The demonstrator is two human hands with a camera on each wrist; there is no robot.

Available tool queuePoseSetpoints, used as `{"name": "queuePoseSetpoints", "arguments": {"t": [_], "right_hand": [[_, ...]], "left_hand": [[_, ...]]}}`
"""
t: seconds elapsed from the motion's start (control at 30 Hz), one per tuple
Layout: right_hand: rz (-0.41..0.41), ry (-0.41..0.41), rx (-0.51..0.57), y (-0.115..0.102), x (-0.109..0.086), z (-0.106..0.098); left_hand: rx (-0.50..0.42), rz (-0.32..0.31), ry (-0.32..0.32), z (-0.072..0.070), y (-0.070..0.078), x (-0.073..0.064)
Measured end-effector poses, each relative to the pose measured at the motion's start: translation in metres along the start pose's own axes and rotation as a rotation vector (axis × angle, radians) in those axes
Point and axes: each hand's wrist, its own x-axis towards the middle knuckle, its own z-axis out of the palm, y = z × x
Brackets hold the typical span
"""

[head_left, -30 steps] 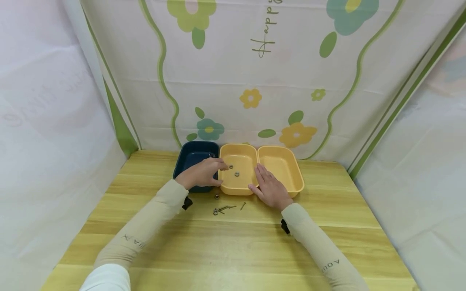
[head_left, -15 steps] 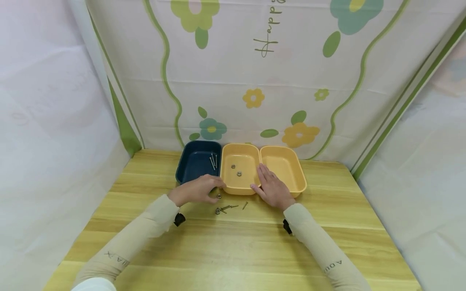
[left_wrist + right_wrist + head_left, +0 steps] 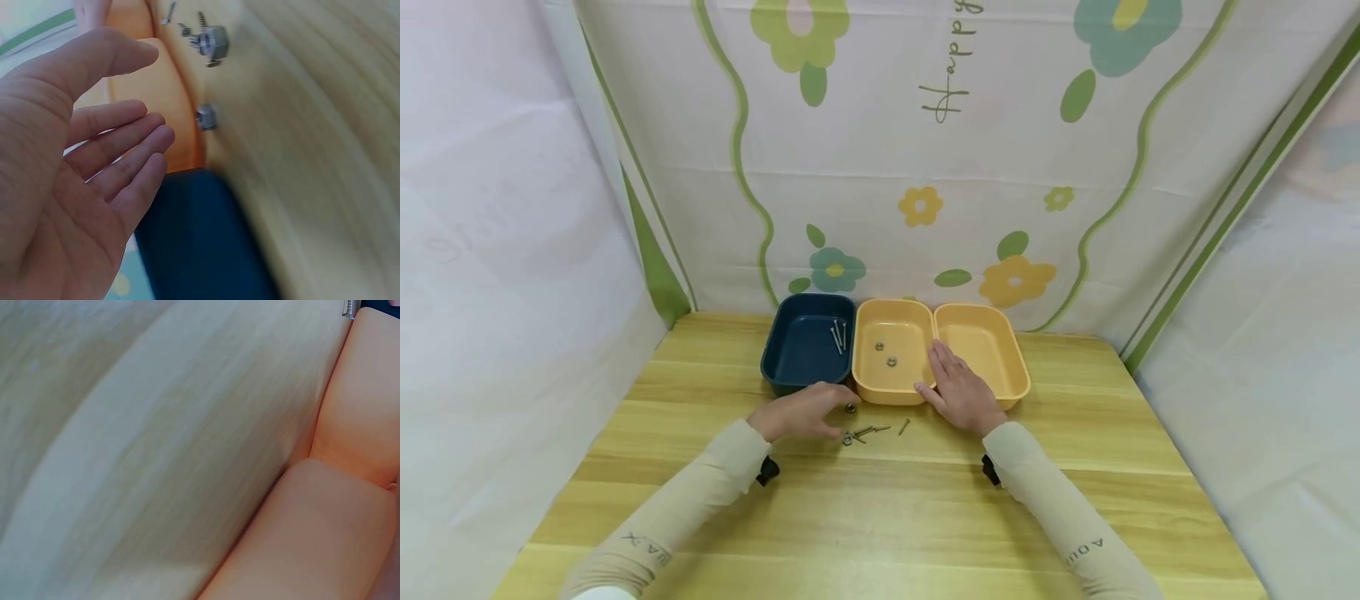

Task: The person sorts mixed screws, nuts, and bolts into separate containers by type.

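Observation:
My left hand (image 3: 805, 410) hovers over the table just in front of the dark blue bin (image 3: 786, 360), thumb and fingers apart. Nothing is between them in the left wrist view, where a loose hex nut (image 3: 206, 117) lies beyond the fingertips. Closer to me, another nut (image 3: 847, 438) lies against several small screws (image 3: 863, 432). A single screw (image 3: 904, 427) rests to their right. My right hand (image 3: 961, 390) rests with straight fingers where the middle yellow bin (image 3: 887, 395) meets the right yellow bin (image 3: 1017, 367); the right wrist view barely shows it.
Two nuts, a far one (image 3: 880, 346) and a nearer one (image 3: 892, 362), lie in the middle bin. Several longer screws (image 3: 838, 335) are in the blue bin. The bins stand side by side against a flowered cloth (image 3: 865, 208) at the back of the wooden table (image 3: 880, 517).
My left hand has drawn back from above the blue and middle bins, down toward the loose nut and screws on the table. The right hand stays in place.

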Motion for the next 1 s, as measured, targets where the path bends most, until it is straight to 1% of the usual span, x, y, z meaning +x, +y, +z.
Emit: {"name": "queuePoseSetpoints", "arguments": {"t": [0.13, 0.23, 0.33, 0.43, 0.63, 0.73, 0.83, 1.0], "right_hand": [[-0.003, 0.008, 0.008, -0.001, 0.000, 0.000], [-0.002, 0.012, 0.002, -0.001, 0.000, 0.000], [0.000, 0.010, -0.003, -0.001, 0.000, 0.000], [0.002, 0.005, 0.003, -0.001, 0.000, -0.001], [0.006, -0.006, 0.005, -0.002, 0.000, -0.001], [0.006, -0.003, 0.004, -0.002, 0.000, -0.001], [0.005, 0.004, 0.005, -0.002, 0.000, -0.001], [0.004, 0.003, -0.002, -0.002, 0.001, -0.001]], "left_hand": [[0.003, -0.024, 0.001, 0.008, -0.005, 0.002], [0.010, -0.046, -0.006, 0.011, -0.008, 0.004], [0.022, -0.049, -0.006, 0.013, -0.009, 0.006], [0.043, -0.023, 0.002, 0.015, -0.011, 0.007], [0.107, 0.074, 0.047, 0.019, -0.015, 0.008], [0.124, 0.107, 0.061, 0.020, -0.016, 0.008], [0.110, 0.108, 0.062, 0.021, -0.018, 0.007], [0.064, 0.093, 0.031, 0.020, -0.020, 0.003]]}}
